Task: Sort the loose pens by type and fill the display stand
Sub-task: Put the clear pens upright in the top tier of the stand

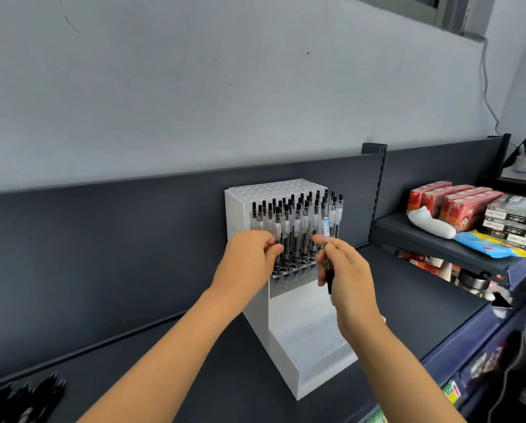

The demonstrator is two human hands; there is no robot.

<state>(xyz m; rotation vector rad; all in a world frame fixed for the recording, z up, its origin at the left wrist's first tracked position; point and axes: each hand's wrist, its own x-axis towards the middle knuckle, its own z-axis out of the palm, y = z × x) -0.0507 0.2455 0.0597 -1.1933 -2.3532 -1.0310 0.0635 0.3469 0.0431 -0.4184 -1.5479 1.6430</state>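
Pens in the stand: the standing pens (297,227) are clear-barrelled with black caps. They stand upright in close rows in the upper tier of the display stand, filling its front and right part.
Display stand: the white stepped display stand (289,337) sits on the dark shelf (152,370) against the dark back panel (103,227). Holes in its top rear rows are unfilled, and its low front step is bare.
Left hand: the left hand (249,257) is at the left front of the pen cluster. Its fingers are curled in and its fingertips close on the barrel of a front-row pen.
Right hand: the right hand (345,270) is just in front of the stand's right side. Thumb and fingers pinch the held pen (329,280).
Held pen: it has a dark grip and hangs roughly upright, tip down, apart from the stand's holes. Whether a second pen lies behind it cannot be told.
Loose pens: a heap of black loose pens (27,398) lies on the shelf at the lower left, well apart from the stand.
Right-hand shelf: the red cartons (451,203) stand in a row beside a stack of dark boxes (513,219). A white object (429,224) and a blue and yellow packet (493,247) lie in front of them.
Wall: the grey wall (225,87) has a thin cable (486,96) running down it at the right.
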